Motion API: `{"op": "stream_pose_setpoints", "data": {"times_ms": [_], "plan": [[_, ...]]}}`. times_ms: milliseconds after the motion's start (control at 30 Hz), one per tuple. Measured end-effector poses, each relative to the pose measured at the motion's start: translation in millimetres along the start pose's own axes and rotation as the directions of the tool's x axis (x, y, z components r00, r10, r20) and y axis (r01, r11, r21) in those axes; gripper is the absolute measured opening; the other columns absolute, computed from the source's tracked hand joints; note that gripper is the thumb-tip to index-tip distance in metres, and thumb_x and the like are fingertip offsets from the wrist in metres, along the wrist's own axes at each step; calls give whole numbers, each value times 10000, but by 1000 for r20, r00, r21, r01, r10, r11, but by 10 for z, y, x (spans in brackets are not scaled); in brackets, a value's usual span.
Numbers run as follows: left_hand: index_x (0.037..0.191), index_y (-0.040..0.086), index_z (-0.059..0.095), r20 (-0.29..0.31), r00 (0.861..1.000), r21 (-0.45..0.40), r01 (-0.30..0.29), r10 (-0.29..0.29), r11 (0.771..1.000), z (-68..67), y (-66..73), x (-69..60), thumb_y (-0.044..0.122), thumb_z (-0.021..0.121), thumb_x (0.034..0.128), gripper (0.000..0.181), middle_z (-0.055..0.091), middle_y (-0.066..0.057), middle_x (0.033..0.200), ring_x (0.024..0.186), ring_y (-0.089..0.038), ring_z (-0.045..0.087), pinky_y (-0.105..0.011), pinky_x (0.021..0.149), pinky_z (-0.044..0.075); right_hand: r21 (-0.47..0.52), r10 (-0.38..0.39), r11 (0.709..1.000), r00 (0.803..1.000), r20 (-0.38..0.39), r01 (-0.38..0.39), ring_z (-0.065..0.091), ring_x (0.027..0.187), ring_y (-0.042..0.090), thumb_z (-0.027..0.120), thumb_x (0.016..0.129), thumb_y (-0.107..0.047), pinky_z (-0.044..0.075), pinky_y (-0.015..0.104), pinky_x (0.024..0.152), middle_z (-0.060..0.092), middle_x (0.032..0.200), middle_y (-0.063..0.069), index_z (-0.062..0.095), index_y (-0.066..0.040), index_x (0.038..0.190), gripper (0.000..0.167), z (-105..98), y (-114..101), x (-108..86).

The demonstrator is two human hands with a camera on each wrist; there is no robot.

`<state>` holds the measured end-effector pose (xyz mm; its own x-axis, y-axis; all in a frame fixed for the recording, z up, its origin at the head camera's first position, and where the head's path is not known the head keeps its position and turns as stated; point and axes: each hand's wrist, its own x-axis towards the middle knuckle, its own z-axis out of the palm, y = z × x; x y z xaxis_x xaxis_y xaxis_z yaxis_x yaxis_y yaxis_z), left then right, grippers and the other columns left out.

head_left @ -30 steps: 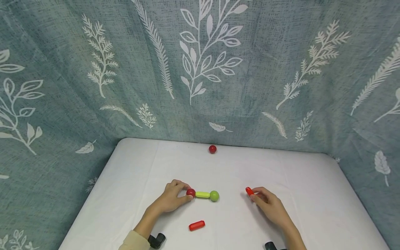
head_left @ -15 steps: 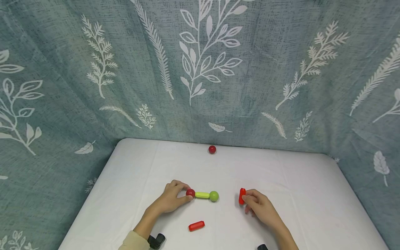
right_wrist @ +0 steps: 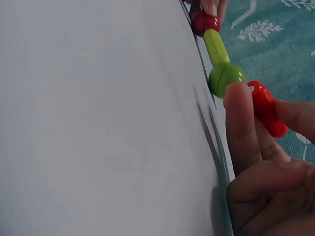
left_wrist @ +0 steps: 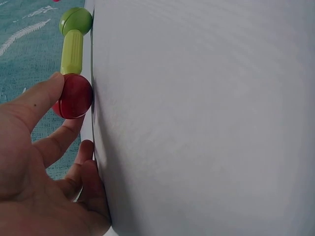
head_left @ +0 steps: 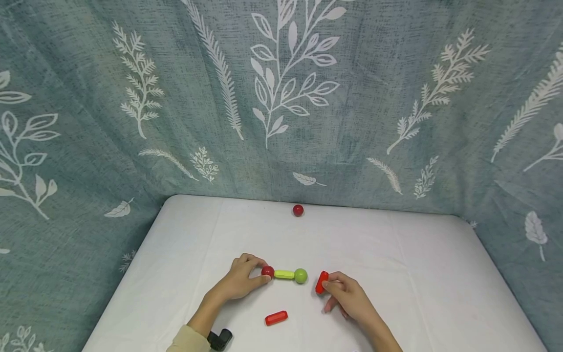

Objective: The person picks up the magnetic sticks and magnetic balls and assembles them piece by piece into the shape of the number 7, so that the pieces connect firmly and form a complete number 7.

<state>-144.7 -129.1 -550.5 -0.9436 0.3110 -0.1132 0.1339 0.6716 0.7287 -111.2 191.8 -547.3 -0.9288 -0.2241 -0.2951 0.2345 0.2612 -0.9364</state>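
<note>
My left hand (head_left: 241, 278) pinches a dark red ball (head_left: 267, 272) between thumb and fingers. That ball touches one end of a yellow-green ridged rod (left_wrist: 72, 51), and a green ball (head_left: 301, 275) sits at the rod's other end, so the three lie in a row on the table. To the right of the green ball, my right hand (head_left: 349, 298) pinches a red rod (head_left: 322, 282), held tilted a short way from it. A hole shows in the red rod's end (right_wrist: 252, 89) in the right wrist view.
A second red rod (head_left: 276, 318) lies nearer the front of the white table (head_left: 211, 230). At the far edge rests another dark red ball (head_left: 298, 210). A black object (head_left: 221, 339) is by the left wrist. Patterned teal cloth (head_left: 246, 161) hangs behind.
My right hand has moved left with the red rod, bringing it close to the green ball and turning it. The left hand and the row of pieces stay in place.
</note>
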Motion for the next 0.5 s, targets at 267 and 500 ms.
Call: {"op": "stream_pose_setpoints", "data": {"times_ms": [267,500], "plan": [[1201,189,678,-4,1000,-2,2,-2,1000,-9,12,-20,459,703,917,392,510,-58,1260,1185,-292,423,-584,925,434,32,33,999,996,79,-36,379,357,95,664,966,-319,248,198,351,661,642,175,586,-16,1151,364,206,5,2],[1204,191,675,-4,1000,-6,12,-12,1000,-9,21,-13,470,704,913,404,510,-69,1269,1189,-296,423,-592,915,441,57,25,998,990,138,-33,420,359,83,669,967,-313,254,189,345,660,633,168,581,-5,1115,353,349,-2,5]]}}
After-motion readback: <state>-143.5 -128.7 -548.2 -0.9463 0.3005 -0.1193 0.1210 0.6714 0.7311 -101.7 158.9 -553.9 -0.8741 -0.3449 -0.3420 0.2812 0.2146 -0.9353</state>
